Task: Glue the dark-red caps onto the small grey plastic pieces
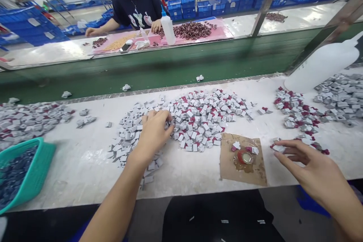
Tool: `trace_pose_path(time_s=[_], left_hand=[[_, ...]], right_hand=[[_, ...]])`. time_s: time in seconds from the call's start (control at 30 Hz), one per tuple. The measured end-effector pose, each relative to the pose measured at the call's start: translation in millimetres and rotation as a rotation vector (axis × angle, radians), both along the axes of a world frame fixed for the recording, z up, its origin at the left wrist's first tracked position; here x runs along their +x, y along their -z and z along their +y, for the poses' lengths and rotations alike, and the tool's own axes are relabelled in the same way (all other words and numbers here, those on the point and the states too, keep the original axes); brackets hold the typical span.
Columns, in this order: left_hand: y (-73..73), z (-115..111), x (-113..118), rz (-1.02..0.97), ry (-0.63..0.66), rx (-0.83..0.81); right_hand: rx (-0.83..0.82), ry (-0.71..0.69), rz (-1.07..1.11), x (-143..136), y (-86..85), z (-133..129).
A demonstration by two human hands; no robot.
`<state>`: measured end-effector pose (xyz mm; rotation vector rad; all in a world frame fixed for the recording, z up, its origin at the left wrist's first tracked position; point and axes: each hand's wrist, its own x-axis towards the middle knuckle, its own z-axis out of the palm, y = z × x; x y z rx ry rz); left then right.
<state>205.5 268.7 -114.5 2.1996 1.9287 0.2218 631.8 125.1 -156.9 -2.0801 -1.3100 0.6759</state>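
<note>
My left hand (154, 130) is over the big pile of small grey and maroon plastic pieces (198, 121), its fingers curled and the thumb bent in. A small grey piece (168, 123) shows between thumb and fingers. To the right, my right hand (309, 162) pinches a small grey-and-maroon plastic piece (279, 148) between thumb and index finger, just above the white tabletop. Between the hands lies a square of brown cardboard (229, 170). On it sit a wet bottle cap (246, 157) in a puddle of clear liquid and two grey-and-maroon pieces (236, 146).
A white squeeze bottle (323, 64) leans at the right, by more grey pieces (343, 94). At left stands a green basket (47, 159) of dark pieces. Beyond runs a green conveyor belt (181, 66) carrying several pieces. A co-worker (138, 3) sits across it.
</note>
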Motion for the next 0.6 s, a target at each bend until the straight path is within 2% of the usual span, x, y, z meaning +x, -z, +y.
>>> trace_pose_path(time_s=[0.17,0.3,0.47,0.6], left_hand=[[-3.4,4.3,-0.8,-0.025,-0.004,-0.024],[-8.4,16.9,2.2,-0.007,-0.059,-0.006],[-10.7,30.8,11.8,0.036,-0.137,-0.003],[-9.6,36.4,12.5,0.043,-0.168,-0.046]], right_hand=[[0.098,-0.076,-0.094,-7.2,15.8,-13.1],[0.124,-0.063,-0.108,-10.7,14.9,-11.2],[0.093,-0.050,-0.011,-12.9,12.1,-7.7],[0.089,-0.050,-0.052,-12.2,19.8,-10.8]])
